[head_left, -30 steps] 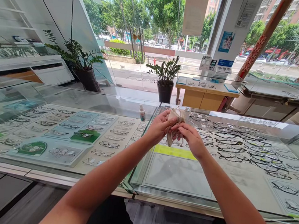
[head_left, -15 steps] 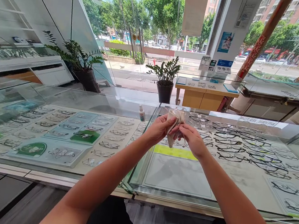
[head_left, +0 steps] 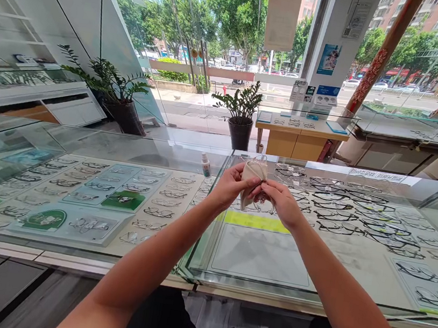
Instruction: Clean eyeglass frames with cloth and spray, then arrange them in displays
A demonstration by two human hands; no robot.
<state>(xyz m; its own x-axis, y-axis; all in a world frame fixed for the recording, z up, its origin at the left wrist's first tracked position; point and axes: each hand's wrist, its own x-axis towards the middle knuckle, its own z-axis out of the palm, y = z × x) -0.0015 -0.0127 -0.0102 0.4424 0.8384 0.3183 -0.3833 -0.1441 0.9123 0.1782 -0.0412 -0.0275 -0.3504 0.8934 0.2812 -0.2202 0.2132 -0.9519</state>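
A small beige cloth pouch (head_left: 251,172) with thin cords hangs between my hands above the glass display counter. My left hand (head_left: 232,186) is closed on the pouch from the left, its thumb across the front. The fingers of my right hand (head_left: 280,195) are pinched at the pouch's right edge, where the cords gather. A small reddish item (head_left: 262,198) dangles just below my fingers; its details are too small to tell. Loose cord loops hang beneath my right hand.
A small spray bottle (head_left: 205,165) stands on the counter (head_left: 156,147) to the left of my hands. Rows of eyeglasses (head_left: 336,216) lie under the glass on both sides. Beyond are a potted plant (head_left: 240,129) and a wooden display table (head_left: 302,137).
The pouch has turned and now looks flatter and wider between my hands. My left fingers have shifted on it, and its lower tip no longer hangs as far down.
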